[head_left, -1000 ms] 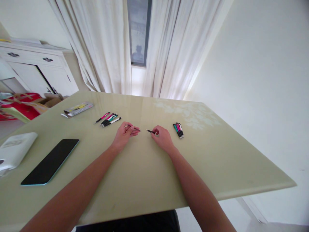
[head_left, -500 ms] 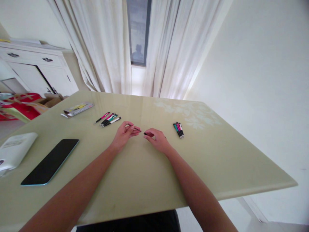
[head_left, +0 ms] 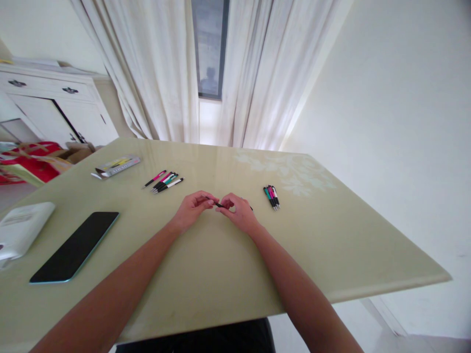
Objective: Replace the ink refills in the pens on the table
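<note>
Over the middle of the table, my left hand point(head_left: 194, 207) pinches a thin dark stick, seemingly a pen refill, mostly hidden by the fingers. My right hand point(head_left: 238, 212) is closed around a pen barrel point(head_left: 220, 205); its black end sticks out toward the left fingers, and a dark bit shows behind the palm. The two parts meet end to end between my fingertips. Left of my hands lies a group of pens point(head_left: 165, 182) in pink, green, white and black. A smaller bunch of pens point(head_left: 271, 197) rests to the right.
A black-screened phone point(head_left: 75, 247) lies at the table's left, beside a white device point(head_left: 24, 230). An opened pen box point(head_left: 117, 166) sits toward the back left. Curtains point(head_left: 158, 73) hang behind the table point(head_left: 206, 289), whose right edge runs near a white wall.
My hands have come together: the refill in my left hand moved right and down, and now meets the black end of the barrel. The pens on the table have stayed put.
</note>
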Motion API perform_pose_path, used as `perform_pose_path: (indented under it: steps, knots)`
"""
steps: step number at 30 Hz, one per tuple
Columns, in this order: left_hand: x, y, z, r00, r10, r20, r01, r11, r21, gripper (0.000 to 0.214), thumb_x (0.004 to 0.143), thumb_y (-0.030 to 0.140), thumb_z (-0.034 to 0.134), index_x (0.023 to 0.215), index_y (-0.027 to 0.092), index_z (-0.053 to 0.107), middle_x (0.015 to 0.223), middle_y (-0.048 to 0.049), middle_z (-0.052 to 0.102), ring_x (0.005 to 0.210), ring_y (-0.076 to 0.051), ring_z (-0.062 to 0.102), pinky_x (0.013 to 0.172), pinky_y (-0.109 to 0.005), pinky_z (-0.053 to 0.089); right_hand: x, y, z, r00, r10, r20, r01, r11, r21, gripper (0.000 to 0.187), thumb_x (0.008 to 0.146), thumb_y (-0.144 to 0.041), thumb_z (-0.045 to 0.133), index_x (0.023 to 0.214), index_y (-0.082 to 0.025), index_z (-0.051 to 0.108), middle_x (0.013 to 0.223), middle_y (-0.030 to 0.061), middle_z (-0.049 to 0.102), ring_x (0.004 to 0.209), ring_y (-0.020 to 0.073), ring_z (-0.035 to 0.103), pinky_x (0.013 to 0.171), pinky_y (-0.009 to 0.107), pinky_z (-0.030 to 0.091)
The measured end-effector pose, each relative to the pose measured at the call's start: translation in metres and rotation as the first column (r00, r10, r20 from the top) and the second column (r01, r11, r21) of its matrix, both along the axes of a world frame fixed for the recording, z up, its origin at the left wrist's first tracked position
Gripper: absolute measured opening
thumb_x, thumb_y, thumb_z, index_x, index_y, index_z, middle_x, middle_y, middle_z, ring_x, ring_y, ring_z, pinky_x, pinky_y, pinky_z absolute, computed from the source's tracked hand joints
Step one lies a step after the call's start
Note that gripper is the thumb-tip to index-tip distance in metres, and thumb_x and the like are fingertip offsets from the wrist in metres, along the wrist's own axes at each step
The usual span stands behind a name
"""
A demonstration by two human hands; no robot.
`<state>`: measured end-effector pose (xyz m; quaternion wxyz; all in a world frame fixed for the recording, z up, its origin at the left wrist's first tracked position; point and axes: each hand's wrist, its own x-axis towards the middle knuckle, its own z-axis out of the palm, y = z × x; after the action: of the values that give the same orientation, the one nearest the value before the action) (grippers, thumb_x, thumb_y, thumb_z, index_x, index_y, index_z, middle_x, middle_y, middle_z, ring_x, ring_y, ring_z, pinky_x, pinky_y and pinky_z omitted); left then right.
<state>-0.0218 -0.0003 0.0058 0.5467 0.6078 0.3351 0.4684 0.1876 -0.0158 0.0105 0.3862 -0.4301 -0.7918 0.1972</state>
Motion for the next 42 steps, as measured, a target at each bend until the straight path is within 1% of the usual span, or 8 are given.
perform_pose_path:
  steps: [6,11,17,20,23,30,34,42]
  knots:
    - [0.002,-0.003,0.001,0.997,-0.043,-0.067,0.044,0.999,0.024,0.034,0.079,0.045,0.08,0.101,0.02,0.074,0.097,-0.0086,0.078,0.096,-0.027,0.073,0.094,-0.043,0.056,-0.001,0.001,0.0,0.998,-0.051,-0.044,0.051,0.999,-0.008,0.024,0.092,-0.046,0.069,0.093,-0.023,0.062,0.083,-0.0001,0.07,0.076,0.0157,0.064,0.074,0.028,0.048]
    - [0.001,0.0,-0.002,0.997,0.074,-0.038,-0.075,0.997,-0.027,0.07,0.078,0.048,0.081,0.135,0.018,0.053,0.094,-0.008,0.077,0.091,-0.026,0.074,0.088,-0.042,0.058,0.022,0.013,-0.006,0.923,-0.384,0.008,0.383,0.922,0.062,0.02,0.097,-0.04,0.059,0.099,-0.021,0.064,0.095,0.006,0.069,0.079,0.0179,0.063,0.078,0.032,0.049]
    - [0.002,0.004,-0.006,0.987,0.155,-0.038,-0.154,0.988,0.026,0.05,0.083,0.052,0.075,0.117,0.018,0.064,0.093,-0.0068,0.073,0.088,-0.025,0.074,0.084,-0.04,0.06,0.049,0.024,-0.024,0.843,-0.477,0.247,0.487,0.873,0.022,0.006,0.086,-0.024,0.07,0.084,-0.019,0.067,0.091,0.0085,0.065,0.089,0.0231,0.062,0.086,0.038,0.048]
    - [0.001,0.003,-0.007,0.974,0.192,-0.12,-0.176,0.976,0.131,0.039,0.087,0.052,0.069,0.109,0.02,0.072,0.095,-0.007,0.073,0.084,-0.023,0.071,0.083,-0.038,0.058,0.044,0.024,-0.02,0.891,-0.409,0.199,0.422,0.906,-0.029,0.004,0.089,-0.019,0.064,0.085,-0.019,0.066,0.088,0.0066,0.067,0.088,0.0215,0.063,0.084,0.036,0.048]
    - [0.001,0.002,-0.008,0.945,0.228,-0.234,-0.151,0.94,0.306,0.029,0.093,0.046,0.063,0.106,0.023,0.076,0.101,-0.007,0.075,0.092,-0.024,0.068,0.088,-0.038,0.054,0.031,0.019,-0.009,0.974,-0.225,0.031,0.227,0.971,-0.07,0.006,0.095,-0.023,0.059,0.097,-0.021,0.064,0.092,0.0035,0.07,0.086,0.0184,0.064,0.081,0.032,0.049]
    - [0.002,0.0,-0.012,0.866,0.217,-0.451,0.052,0.857,0.513,0.028,0.099,0.035,0.054,0.11,0.026,0.077,0.093,-0.0079,0.072,0.089,-0.026,0.062,0.084,-0.038,0.048,0.015,0.005,0.009,0.997,0.037,-0.074,-0.032,0.997,0.067,0.014,0.099,-0.034,0.06,0.104,-0.023,0.065,0.101,0.0058,0.068,0.098,0.0198,0.063,0.091,0.033,0.05]
    - [0.002,-0.002,-0.011,0.842,0.25,-0.479,0.054,0.843,0.536,0.025,0.098,0.035,0.057,0.111,0.027,0.077,0.09,-0.0077,0.07,0.09,-0.027,0.061,0.085,-0.039,0.047,0.017,0.005,0.008,0.999,0.039,0.019,-0.04,0.993,0.111,0.012,0.099,-0.032,0.062,0.102,-0.023,0.069,0.1,0.0067,0.069,0.101,0.022,0.062,0.095,0.037,0.048]
    - [0.001,-0.004,-0.008,0.921,0.196,-0.337,-0.078,0.939,0.334,0.018,0.088,0.041,0.072,0.093,0.025,0.077,0.085,-0.0032,0.076,0.079,-0.023,0.069,0.078,-0.035,0.055,0.011,0.003,0.005,0.989,0.142,0.045,-0.143,0.989,0.043,0.012,0.098,-0.026,0.063,0.102,-0.022,0.073,0.096,0.0043,0.07,0.092,0.0178,0.065,0.086,0.03,0.049]
